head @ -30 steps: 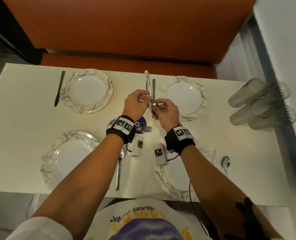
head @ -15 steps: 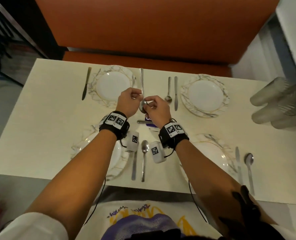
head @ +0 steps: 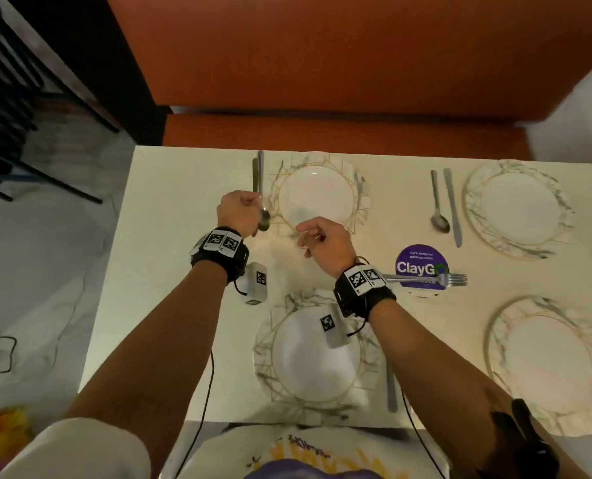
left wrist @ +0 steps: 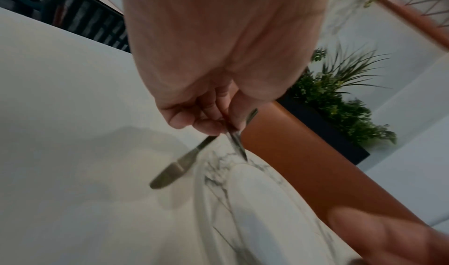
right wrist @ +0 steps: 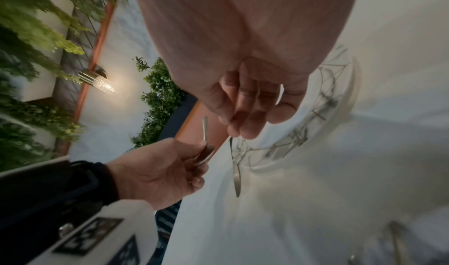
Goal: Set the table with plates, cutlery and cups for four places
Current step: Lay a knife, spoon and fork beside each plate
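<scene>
A spoon (head: 263,216) is pinched near its bowl by the left hand (head: 238,212), handle pointing away, above the table (head: 170,271) just left of the far left plate (head: 317,195). Beneath it a knife (head: 255,174) lies flat beside that plate, close to the table's far edge. The right hand (head: 325,242) is held over the plate's near rim with fingers loosely curled and nothing gripped. Bare tabletop is left between the knife and the left edge. Nothing is seen on any of the four plates. A second spoon (head: 438,205) and knife (head: 452,205) lie between the far left plate and the far right plate (head: 519,210). A fork (head: 429,279) lies across a purple sticker (head: 422,262). The near left plate (head: 317,354) is partly covered by the right forearm.
</scene>
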{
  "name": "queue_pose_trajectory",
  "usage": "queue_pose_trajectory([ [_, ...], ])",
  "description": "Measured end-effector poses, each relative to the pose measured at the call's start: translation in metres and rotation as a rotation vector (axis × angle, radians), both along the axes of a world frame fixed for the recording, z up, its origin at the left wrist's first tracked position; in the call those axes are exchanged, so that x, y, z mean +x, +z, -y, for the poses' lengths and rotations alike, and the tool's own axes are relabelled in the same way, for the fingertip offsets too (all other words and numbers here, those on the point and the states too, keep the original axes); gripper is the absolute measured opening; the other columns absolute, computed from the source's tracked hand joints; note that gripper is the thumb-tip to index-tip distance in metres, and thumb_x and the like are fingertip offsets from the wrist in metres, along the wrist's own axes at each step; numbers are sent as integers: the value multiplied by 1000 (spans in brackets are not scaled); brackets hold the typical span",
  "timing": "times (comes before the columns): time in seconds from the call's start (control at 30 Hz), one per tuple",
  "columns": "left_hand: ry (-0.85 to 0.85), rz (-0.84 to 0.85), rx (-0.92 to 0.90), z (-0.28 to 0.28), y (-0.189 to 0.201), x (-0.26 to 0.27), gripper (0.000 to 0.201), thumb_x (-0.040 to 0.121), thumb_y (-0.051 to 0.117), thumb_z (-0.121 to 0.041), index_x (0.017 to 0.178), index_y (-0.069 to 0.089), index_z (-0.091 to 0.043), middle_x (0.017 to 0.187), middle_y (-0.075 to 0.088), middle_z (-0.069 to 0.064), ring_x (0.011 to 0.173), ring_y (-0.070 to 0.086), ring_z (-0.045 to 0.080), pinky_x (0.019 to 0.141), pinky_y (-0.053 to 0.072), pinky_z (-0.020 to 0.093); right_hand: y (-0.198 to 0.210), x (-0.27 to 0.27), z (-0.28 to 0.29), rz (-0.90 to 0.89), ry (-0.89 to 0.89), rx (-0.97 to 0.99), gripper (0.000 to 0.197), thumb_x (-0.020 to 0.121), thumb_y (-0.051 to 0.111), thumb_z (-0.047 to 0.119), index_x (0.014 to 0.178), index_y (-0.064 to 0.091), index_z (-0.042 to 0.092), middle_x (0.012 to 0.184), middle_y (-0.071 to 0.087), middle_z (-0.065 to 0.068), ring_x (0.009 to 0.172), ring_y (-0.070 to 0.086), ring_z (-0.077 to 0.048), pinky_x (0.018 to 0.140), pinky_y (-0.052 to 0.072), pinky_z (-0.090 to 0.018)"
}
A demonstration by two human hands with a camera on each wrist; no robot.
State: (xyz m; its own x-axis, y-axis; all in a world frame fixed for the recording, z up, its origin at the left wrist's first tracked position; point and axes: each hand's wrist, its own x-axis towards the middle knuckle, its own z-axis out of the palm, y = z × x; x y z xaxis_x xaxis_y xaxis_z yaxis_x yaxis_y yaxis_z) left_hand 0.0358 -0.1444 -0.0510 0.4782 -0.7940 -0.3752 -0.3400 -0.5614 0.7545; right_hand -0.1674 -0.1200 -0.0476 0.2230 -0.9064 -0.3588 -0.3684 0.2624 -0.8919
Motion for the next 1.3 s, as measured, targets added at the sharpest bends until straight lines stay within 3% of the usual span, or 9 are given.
queue_pose_trajectory([
  [0.13, 20, 65, 93, 12, -14, 33, 24, 99, 60, -16, 113, 78, -9, 113, 74, 12, 113, 67, 34, 87, 54, 29, -8, 5, 3, -40, -70, 29, 23, 93, 54, -2, 96, 73, 12, 75, 71, -4, 70, 65, -16, 63, 60, -35],
  [0.2, 6, 101, 151, 16, -20, 42, 26, 100, 58, -19, 110, 78, -6, 113, 74, 16, 112, 67, 37, 83, 52, 30, -11, 3, 3, -65, -89, 34, 23, 93, 53, 0, 98, 72, 10, 77, 72, -5, 67, 65, -11, 60, 58, -30],
  [0.27, -24, 142, 185, 21, -27, 49, 28, 101, 58, -21, 109, 78, -4, 114, 75, 18, 112, 67, 38, 88, 53, 33, -12, 1, 4, -92, -97, 28, 23, 93, 53, -1, 100, 72, 10, 77, 72, -5, 61, 63, -6, 57, 54, -24],
  [0.43, -70, 181, 243, 32, -42, 63, 26, 99, 61, -19, 108, 79, -2, 110, 77, 16, 108, 69, 36, 97, 57, 39, -19, -2, 6, -101, -122, 28, 25, 92, 52, -3, 98, 72, 12, 75, 72, -3, 59, 62, -5, 58, 52, -22],
  [0.57, -111, 219, 231, 39, -46, 64, 25, 97, 61, -16, 103, 81, -3, 104, 78, 13, 102, 71, 34, 90, 60, 36, -20, -1, 8, -114, -138, 31, 26, 92, 52, -1, 98, 73, 13, 76, 72, -2, 58, 62, -1, 57, 51, -19],
  [0.7, -117, 251, 236, 40, -49, 58, 22, 97, 62, -15, 100, 79, -2, 101, 77, 15, 96, 73, 32, 71, 55, 30, -22, 1, 9, -121, -150, 24, 26, 92, 51, -1, 98, 73, 13, 78, 74, -5, 58, 63, -1, 58, 53, -21],
  [0.9, -125, 301, 246, 41, -52, 59, 23, 98, 63, -19, 101, 76, -1, 103, 75, 17, 93, 73, 32, 67, 51, 29, -22, 1, 9, -128, -153, 17, 27, 92, 52, -3, 98, 73, 12, 77, 72, -3, 56, 62, 1, 56, 50, -16],
  [1.1, -171, 332, 219, 41, -53, 64, 22, 99, 64, -19, 99, 79, -2, 100, 78, 14, 97, 73, 32, 84, 61, 35, -23, 0, 9, -140, -145, 0, 27, 92, 52, -4, 97, 73, 12, 76, 71, -2, 57, 63, 1, 57, 50, -15],
  [1.3, -200, 376, 188, 37, -51, 62, 25, 101, 62, -19, 100, 80, -2, 103, 77, 14, 100, 72, 33, 91, 59, 38, -25, -3, 7, -151, -135, -4, 26, 92, 52, -4, 98, 73, 11, 76, 71, -1, 56, 62, 2, 58, 50, -14],
])
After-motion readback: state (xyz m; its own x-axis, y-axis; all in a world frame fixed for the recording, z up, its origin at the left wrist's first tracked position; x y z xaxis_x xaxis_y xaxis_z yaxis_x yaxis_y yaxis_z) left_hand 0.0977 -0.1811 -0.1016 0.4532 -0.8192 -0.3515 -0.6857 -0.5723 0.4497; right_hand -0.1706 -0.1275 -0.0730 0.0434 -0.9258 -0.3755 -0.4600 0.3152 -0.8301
